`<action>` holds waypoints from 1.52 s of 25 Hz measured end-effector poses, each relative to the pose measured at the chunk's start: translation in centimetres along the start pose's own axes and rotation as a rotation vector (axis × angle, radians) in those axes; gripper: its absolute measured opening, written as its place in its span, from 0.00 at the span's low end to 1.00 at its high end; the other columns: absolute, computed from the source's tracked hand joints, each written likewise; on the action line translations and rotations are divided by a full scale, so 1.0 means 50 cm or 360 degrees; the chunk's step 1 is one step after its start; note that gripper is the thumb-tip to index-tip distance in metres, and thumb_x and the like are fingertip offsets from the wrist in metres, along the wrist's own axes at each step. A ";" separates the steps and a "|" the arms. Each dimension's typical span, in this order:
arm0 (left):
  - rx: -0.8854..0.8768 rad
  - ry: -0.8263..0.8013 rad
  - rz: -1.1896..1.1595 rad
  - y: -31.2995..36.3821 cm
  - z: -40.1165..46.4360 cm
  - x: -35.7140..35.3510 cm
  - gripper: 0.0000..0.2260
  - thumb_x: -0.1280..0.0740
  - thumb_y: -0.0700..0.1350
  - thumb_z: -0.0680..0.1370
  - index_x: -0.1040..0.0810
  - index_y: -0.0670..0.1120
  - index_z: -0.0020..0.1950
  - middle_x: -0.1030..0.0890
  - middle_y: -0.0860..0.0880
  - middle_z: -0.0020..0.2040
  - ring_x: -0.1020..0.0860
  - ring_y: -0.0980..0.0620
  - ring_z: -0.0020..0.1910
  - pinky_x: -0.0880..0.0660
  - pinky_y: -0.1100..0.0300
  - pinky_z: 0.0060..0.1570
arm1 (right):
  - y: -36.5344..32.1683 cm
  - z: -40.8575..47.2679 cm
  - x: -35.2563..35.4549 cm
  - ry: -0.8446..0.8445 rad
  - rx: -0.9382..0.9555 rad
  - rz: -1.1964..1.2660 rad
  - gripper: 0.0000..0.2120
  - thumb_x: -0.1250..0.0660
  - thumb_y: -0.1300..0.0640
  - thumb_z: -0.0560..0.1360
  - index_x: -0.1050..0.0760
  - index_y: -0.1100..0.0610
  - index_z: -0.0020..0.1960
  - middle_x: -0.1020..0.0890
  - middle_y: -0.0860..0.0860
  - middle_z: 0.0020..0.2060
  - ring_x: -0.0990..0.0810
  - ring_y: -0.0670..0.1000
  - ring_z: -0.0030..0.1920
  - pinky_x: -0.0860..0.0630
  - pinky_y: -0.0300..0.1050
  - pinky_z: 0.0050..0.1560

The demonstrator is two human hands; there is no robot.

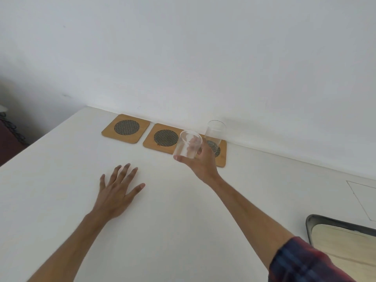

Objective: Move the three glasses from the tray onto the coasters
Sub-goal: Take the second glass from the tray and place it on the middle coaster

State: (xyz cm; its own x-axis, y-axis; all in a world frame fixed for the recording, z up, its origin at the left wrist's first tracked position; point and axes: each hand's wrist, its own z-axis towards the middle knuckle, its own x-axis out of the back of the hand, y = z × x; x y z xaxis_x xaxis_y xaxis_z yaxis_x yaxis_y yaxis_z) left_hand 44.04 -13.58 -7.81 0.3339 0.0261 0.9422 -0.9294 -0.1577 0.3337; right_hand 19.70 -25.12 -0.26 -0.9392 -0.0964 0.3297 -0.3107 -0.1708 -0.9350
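Observation:
Three square wooden coasters with dark mesh circles lie in a row along the wall: the left coaster [125, 128], the middle coaster [162, 138] and the right coaster [221, 157]. A clear glass [215, 132] stands upright on the right coaster. My right hand [201, 162] is shut on a second clear glass [188, 144], held tilted in the air just above the middle coaster's right edge. My left hand [118, 190] rests flat on the white table with fingers spread, holding nothing. A corner of the tray [309, 220] shows at the lower right; no glass is visible on it.
The white table [61, 180] meets a white wall behind the coasters. Its left edge drops off toward dark objects on the floor side. A thin rectangular outline [362, 200] marks the tabletop at the right.

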 end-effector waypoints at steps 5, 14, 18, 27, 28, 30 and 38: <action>0.0016 -0.0033 0.0133 -0.019 0.009 -0.013 0.37 0.62 0.74 0.71 0.54 0.61 0.79 0.53 0.55 0.82 0.56 0.53 0.80 0.60 0.41 0.76 | 0.002 0.083 -0.042 -0.0045 0.0033 0.0070 0.31 0.15 0.53 0.60 0.27 0.50 0.58 0.20 0.39 0.51 0.18 0.50 0.59 0.22 0.41 0.54; 0.0006 -0.0018 0.0182 -0.036 0.019 -0.031 0.36 0.65 0.75 0.71 0.60 0.64 0.77 0.56 0.56 0.81 0.59 0.54 0.80 0.61 0.42 0.76 | 0.027 0.230 -0.121 0.0022 0.0057 -0.0081 0.29 0.15 0.49 0.59 0.28 0.51 0.51 0.25 0.37 0.46 0.19 0.53 0.58 0.21 0.50 0.55; 0.0006 0.0000 0.0178 -0.037 0.021 -0.032 0.35 0.65 0.75 0.71 0.61 0.64 0.77 0.56 0.57 0.81 0.59 0.54 0.80 0.61 0.42 0.76 | 0.040 0.273 -0.144 -0.0005 0.0032 -0.0184 0.31 0.16 0.49 0.60 0.29 0.49 0.55 0.25 0.42 0.47 0.20 0.50 0.54 0.21 0.49 0.53; 0.0015 -0.0004 0.0188 -0.035 0.021 -0.029 0.36 0.65 0.75 0.71 0.61 0.64 0.77 0.58 0.57 0.81 0.61 0.55 0.79 0.62 0.43 0.76 | 0.054 0.306 -0.174 -0.0053 -0.0034 -0.0258 0.34 0.16 0.51 0.62 0.27 0.57 0.62 0.23 0.51 0.52 0.22 0.51 0.52 0.26 0.40 0.46; 0.0014 0.0000 0.0187 -0.034 0.021 -0.029 0.36 0.64 0.75 0.71 0.60 0.64 0.77 0.58 0.57 0.81 0.61 0.55 0.79 0.62 0.43 0.76 | 0.055 0.305 -0.176 -0.0052 -0.0038 -0.0248 0.33 0.16 0.52 0.62 0.27 0.57 0.61 0.23 0.51 0.52 0.22 0.52 0.52 0.24 0.44 0.49; 0.0011 0.0011 0.0173 -0.033 0.020 -0.028 0.36 0.64 0.75 0.71 0.59 0.64 0.78 0.57 0.57 0.81 0.60 0.55 0.79 0.62 0.43 0.76 | 0.057 0.302 -0.179 -0.0044 -0.0038 -0.0249 0.32 0.16 0.51 0.61 0.27 0.56 0.59 0.24 0.51 0.52 0.23 0.52 0.51 0.24 0.47 0.50; 0.0014 0.0018 0.0184 -0.033 0.020 -0.029 0.36 0.65 0.75 0.71 0.58 0.64 0.78 0.56 0.57 0.81 0.59 0.54 0.80 0.61 0.43 0.76 | 0.070 0.298 -0.185 -0.0093 -0.0117 -0.0299 0.44 0.15 0.48 0.59 0.32 0.55 0.68 0.26 0.50 0.58 0.25 0.50 0.56 0.30 0.41 0.52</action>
State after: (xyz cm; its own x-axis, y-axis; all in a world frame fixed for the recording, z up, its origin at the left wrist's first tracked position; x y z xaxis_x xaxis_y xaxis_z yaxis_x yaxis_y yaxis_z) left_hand 45.24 -14.34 -9.74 0.2224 0.0185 0.9748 -0.9603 -0.1688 0.2223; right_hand 29.48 -39.42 -4.65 -0.8542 -0.1266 0.5043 -0.4916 -0.1194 -0.8626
